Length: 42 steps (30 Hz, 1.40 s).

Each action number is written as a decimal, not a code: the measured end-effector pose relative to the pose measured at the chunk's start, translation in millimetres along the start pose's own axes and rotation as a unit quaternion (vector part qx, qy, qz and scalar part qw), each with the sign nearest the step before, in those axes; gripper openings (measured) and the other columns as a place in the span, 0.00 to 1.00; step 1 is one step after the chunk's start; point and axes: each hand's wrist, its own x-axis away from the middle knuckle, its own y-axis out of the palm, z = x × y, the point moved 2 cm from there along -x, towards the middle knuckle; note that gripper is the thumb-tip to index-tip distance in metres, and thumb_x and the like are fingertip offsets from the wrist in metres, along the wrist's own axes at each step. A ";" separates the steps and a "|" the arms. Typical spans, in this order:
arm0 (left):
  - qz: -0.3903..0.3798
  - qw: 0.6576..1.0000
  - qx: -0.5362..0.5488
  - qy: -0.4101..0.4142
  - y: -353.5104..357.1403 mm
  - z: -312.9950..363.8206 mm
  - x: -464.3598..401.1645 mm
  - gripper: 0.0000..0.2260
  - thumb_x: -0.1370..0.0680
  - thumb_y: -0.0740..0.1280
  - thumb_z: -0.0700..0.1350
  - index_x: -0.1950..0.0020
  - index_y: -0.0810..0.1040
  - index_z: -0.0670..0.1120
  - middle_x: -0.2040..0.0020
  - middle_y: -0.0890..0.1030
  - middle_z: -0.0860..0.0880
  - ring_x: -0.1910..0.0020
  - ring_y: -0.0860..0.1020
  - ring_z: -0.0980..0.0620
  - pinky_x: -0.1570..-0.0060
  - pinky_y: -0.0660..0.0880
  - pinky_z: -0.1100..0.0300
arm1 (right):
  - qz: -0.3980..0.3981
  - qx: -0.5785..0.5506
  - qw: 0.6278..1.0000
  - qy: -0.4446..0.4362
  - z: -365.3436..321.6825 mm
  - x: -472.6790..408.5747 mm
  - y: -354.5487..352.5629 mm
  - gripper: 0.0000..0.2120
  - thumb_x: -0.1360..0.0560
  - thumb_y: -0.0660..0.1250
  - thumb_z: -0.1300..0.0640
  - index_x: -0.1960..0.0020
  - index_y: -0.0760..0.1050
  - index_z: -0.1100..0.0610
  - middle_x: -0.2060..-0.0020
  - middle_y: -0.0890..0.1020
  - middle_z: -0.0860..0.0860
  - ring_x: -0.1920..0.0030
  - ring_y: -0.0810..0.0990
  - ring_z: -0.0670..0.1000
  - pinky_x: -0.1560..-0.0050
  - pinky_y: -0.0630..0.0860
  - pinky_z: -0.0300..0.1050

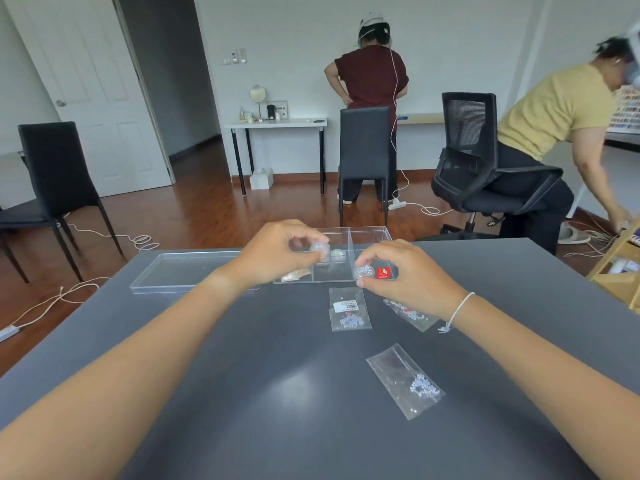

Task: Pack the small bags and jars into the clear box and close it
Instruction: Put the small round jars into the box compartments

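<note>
Dark grey surface, items as follows. Clear box, open, divided into compartments, at the far edge of the surface; its clear lid lies flat just to the left of it. Left hand: grip closed on a small clear jar, held above the box's middle compartment. A second small jar sits inside that same compartment, just right of the held one. Right hand: grip closed on a glittery silver jar, held at the near edge of the box. Right compartment holds an item with a red label; left compartment holds a bag of pale golden contents. Outside the box, on the surface: a small bag with white barcode label, just in front of the box; a second bag partly under the right wrist; a third bag of pale beads, nearer the viewer and well apart from the box.
</note>
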 end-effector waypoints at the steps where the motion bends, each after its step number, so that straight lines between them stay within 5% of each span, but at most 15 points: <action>1: 0.001 1.000 -0.004 -0.008 -1.5 -1.5 -10.0 0.07 0.31 0.73 0.47 0.56 0.81 0.57 0.57 0.80 0.57 0.62 0.73 0.61 0.58 0.69 0.72 | 0.003 -0.003 1.000 -0.004 0.2 -3.0 -0.4 0.07 0.31 0.69 0.51 0.53 0.76 0.47 0.55 0.76 0.36 0.49 0.70 0.40 0.50 0.63 0.30; 4: -0.024 0.998 -0.035 -0.048 -1.6 -9.0 -38.4 0.08 0.30 0.72 0.50 0.52 0.81 0.54 0.58 0.80 0.59 0.66 0.74 0.69 0.63 0.68 0.77 | 0.003 -0.012 1.000 -0.005 1.9 -9.9 -1.5 0.06 0.31 0.68 0.50 0.54 0.75 0.44 0.55 0.76 0.36 0.50 0.70 0.38 0.53 0.65 0.26; 8: -0.095 0.988 -0.095 -0.081 7.9 -18.1 -64.0 0.09 0.29 0.71 0.50 0.51 0.82 0.50 0.53 0.82 0.53 0.57 0.77 0.61 0.57 0.68 0.70 | 0.005 -0.024 1.000 -0.003 7.8 -12.9 -2.5 0.06 0.31 0.69 0.48 0.56 0.74 0.40 0.56 0.77 0.35 0.50 0.70 0.34 0.51 0.64 0.24; 13: -0.231 0.957 -0.125 -0.127 15.1 -20.3 -75.1 0.03 0.30 0.72 0.47 0.57 0.81 0.53 0.59 0.80 0.60 0.56 0.76 0.61 0.55 0.68 0.65 | 0.011 -0.027 1.000 0.006 16.6 -14.2 -5.6 0.06 0.31 0.69 0.50 0.55 0.75 0.44 0.53 0.79 0.39 0.48 0.72 0.43 0.48 0.65 0.34; 18: -0.287 0.931 -0.162 -0.159 18.7 -23.4 -81.3 0.04 0.30 0.71 0.44 0.58 0.81 0.52 0.60 0.78 0.60 0.57 0.74 0.62 0.57 0.66 0.65 | 0.014 -0.034 0.999 0.018 21.8 -14.8 -6.0 0.06 0.31 0.69 0.51 0.55 0.75 0.44 0.53 0.79 0.41 0.47 0.73 0.43 0.49 0.64 0.28; 29: -0.317 0.915 -0.178 -0.174 19.2 -20.4 -84.7 0.03 0.31 0.73 0.46 0.59 0.81 0.54 0.60 0.79 0.60 0.56 0.74 0.62 0.53 0.65 0.63 | 0.014 -0.037 0.999 0.028 25.7 -14.0 -2.3 0.06 0.31 0.70 0.51 0.54 0.76 0.46 0.55 0.79 0.39 0.47 0.74 0.45 0.48 0.66 0.35; 33: -0.312 0.917 -0.176 -0.174 18.3 -21.4 -83.1 0.04 0.31 0.72 0.47 0.58 0.82 0.53 0.58 0.79 0.60 0.52 0.75 0.57 0.49 0.64 0.62 | 0.011 -0.035 0.999 0.027 26.3 -14.3 -2.1 0.06 0.30 0.69 0.51 0.54 0.76 0.45 0.55 0.79 0.39 0.47 0.73 0.44 0.49 0.65 0.30; 42: -0.155 0.976 -0.083 -0.130 -7.6 -31.0 -62.1 0.05 0.31 0.73 0.48 0.56 0.82 0.54 0.50 0.82 0.53 0.48 0.77 0.56 0.46 0.65 0.63 | -0.006 -0.089 0.996 0.025 11.4 -41.1 0.2 0.04 0.30 0.70 0.57 0.56 0.76 0.51 0.58 0.78 0.38 0.53 0.74 0.35 0.53 0.65 0.20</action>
